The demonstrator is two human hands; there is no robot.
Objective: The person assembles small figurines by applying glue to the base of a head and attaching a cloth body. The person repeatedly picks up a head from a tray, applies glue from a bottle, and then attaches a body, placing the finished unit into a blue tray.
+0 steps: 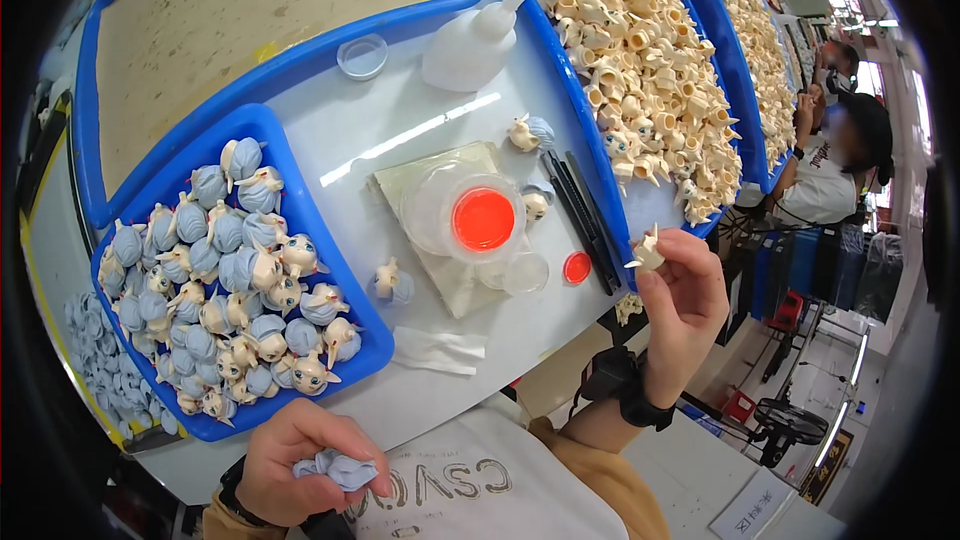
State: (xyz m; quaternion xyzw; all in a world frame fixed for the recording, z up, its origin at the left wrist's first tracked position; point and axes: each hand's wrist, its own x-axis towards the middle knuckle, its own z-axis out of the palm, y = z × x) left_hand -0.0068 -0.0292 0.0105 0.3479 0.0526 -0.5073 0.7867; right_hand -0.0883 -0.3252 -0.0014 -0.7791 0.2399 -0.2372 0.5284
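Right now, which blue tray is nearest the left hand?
The small tray packed with blue-haired doll heads, just beyond the left hand. The large beige-surfaced tray and the two trays of cream pieces lie farther.

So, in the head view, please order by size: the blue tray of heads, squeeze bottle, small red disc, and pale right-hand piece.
1. Blue tray of heads
2. Squeeze bottle
3. Unranked: pale piece in the right hand and small red disc look too alike.
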